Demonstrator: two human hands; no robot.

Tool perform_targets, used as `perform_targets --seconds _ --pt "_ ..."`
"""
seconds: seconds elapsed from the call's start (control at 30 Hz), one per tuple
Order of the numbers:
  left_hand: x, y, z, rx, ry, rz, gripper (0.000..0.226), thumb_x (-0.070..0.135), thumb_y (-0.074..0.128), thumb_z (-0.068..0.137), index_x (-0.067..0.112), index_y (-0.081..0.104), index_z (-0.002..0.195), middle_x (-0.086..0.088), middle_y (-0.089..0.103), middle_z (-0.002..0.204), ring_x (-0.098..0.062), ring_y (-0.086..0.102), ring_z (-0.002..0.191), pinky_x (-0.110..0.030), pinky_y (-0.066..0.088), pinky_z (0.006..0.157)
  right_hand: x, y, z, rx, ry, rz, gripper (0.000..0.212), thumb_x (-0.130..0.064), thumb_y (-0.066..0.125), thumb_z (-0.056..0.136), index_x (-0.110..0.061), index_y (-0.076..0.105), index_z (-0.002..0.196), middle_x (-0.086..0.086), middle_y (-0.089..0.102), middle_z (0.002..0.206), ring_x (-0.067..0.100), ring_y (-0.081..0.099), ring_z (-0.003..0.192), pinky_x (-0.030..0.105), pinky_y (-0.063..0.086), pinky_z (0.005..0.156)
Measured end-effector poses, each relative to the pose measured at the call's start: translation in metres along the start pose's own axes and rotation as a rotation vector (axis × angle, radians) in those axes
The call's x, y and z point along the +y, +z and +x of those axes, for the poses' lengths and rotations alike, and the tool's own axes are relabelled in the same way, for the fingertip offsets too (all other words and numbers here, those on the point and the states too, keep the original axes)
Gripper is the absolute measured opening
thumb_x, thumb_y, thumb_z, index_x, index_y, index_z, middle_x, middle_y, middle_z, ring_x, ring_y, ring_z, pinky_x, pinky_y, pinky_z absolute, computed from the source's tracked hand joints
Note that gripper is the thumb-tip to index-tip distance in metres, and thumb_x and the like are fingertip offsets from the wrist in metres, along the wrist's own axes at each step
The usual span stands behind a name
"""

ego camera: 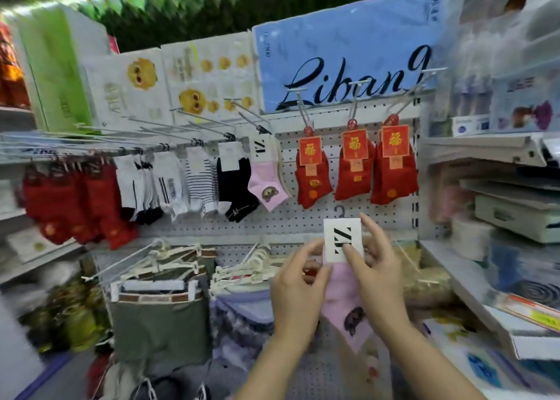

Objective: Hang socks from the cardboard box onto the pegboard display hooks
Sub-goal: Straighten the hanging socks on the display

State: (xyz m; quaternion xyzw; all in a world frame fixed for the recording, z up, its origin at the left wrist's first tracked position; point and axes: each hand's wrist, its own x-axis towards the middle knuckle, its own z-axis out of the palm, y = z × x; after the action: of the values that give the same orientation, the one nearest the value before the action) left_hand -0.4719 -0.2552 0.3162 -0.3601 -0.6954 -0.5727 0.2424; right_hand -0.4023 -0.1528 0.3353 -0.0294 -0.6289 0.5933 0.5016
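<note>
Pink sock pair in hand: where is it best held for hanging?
By the stiff white header card, pinched at its side edges from below, as the left hand and right hand do. That leaves the small hook on top free, while the pink sock hangs limp.

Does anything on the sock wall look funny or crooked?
Nothing looks broken or spilled. Only the pink sock pair with the white card is off the hooks, gripped by the left hand and right hand below the red socks.
</note>
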Motion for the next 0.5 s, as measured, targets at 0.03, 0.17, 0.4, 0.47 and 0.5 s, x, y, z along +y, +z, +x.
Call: perform_targets --seconds 0.03,0.17,0.4,0.47,0.5 --pt "-0.003 -0.006 0.009 0.019 0.016 0.019 0.044 0.016 0.078 0.082 0.042 0.065 0.114 0.023 0.067 0.105 0.003 0.066 0.086 -0.029 0.058 0.074 0.000 0.010 0.006 -0.016 0.001 0.013 0.055 0.003 0.060 0.093 -0.024 0.051 0.139 -0.002 0.070 0.109 0.009 0.070 0.095 0.028 0.059 0.077" --pt "-0.015 -0.035 0.053 0.075 0.079 0.076 0.035 0.022 0.077 0.084 0.038 0.066 0.113 0.019 0.067 0.106 0.002 0.067 0.083 -0.033 0.059 0.073 0.000 0.053 0.038 -0.043 -0.041 0.016 0.054 0.001 0.061 0.093 -0.025 0.051 0.139 0.003 0.068 0.120 0.008 0.068 0.101 0.030 0.059 0.083" --pt "-0.038 -0.075 0.143 0.107 0.189 0.149 0.020 0.022 0.075 0.085 0.030 0.071 0.103 0.017 0.068 0.100 0.004 0.065 0.079 -0.034 0.059 0.070 0.002 0.126 0.094 -0.030 -0.131 0.042 0.056 0.003 0.060 0.091 -0.019 0.050 0.142 0.000 0.067 0.118 0.011 0.067 0.101 0.024 0.056 0.083" --pt "-0.045 -0.082 0.169 0.098 0.214 0.158 0.018 0.023 0.074 0.086 0.030 0.071 0.102 0.017 0.069 0.099 0.005 0.065 0.078 -0.033 0.058 0.070 0.003 0.145 0.109 -0.012 -0.161 0.038 0.055 0.001 0.060 0.091 -0.021 0.050 0.141 0.000 0.067 0.119 0.010 0.067 0.101 0.024 0.056 0.084" --pt "-0.049 -0.085 0.184 0.098 0.230 0.155 0.017 0.024 0.074 0.086 0.029 0.071 0.103 0.016 0.070 0.099 0.003 0.065 0.079 -0.034 0.058 0.071 0.003 0.154 0.118 0.003 -0.172 0.030 0.055 0.000 0.061 0.091 -0.022 0.050 0.141 0.001 0.068 0.115 0.009 0.068 0.098 0.023 0.056 0.081"
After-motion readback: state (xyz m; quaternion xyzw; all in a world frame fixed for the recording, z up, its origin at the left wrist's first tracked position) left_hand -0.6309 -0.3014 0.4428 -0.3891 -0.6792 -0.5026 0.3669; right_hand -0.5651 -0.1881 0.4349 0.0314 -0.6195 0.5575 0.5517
